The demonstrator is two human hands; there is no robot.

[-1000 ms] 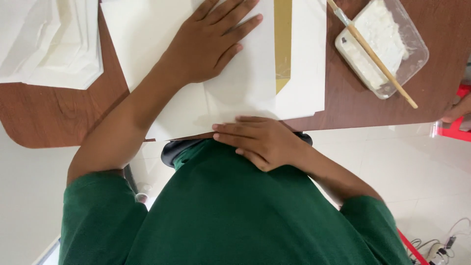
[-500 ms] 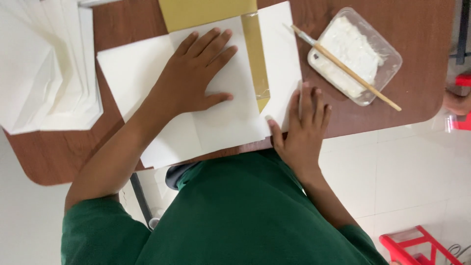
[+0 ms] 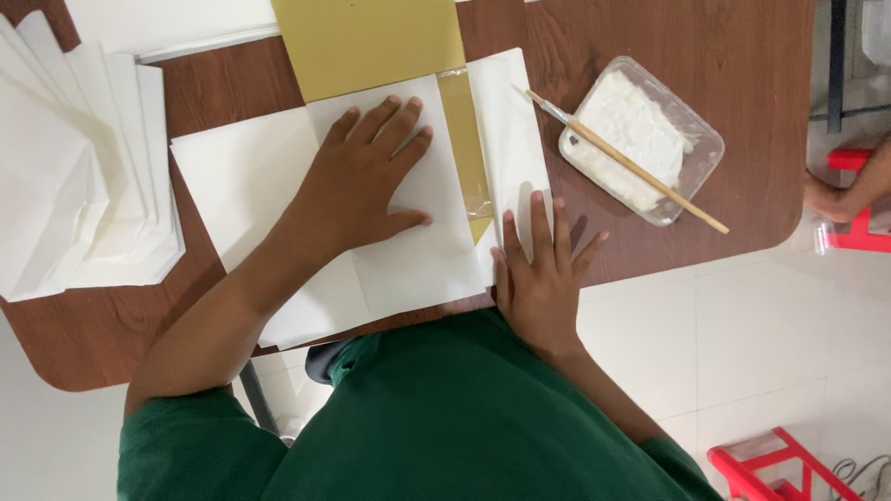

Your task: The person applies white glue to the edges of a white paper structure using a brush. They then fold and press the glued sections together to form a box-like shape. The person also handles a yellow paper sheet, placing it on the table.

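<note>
My left hand (image 3: 367, 181) lies flat, fingers spread, on a folded white paper sheet (image 3: 278, 176) on the brown table (image 3: 742, 111). Under the white sheet runs a mustard-yellow paper (image 3: 367, 42) with a glossy strip (image 3: 464, 139) showing between two white flaps. My right hand (image 3: 541, 269) rests flat on the near edge of the right white flap (image 3: 509, 121), fingers pointing away from me. Neither hand grips anything.
A clear plastic tray of white paste (image 3: 640, 139) sits at the right with a wooden-handled brush (image 3: 631, 165) laid across it. A stack of white folded sheets (image 3: 79, 176) lies at the left. Another person's hand (image 3: 840, 190) and red stools (image 3: 789, 468) appear at the right.
The view has shifted, so more of the table's far side shows. My right hand slid up from the table edge onto the right flap. My left hand stays pressed on the sheet.
</note>
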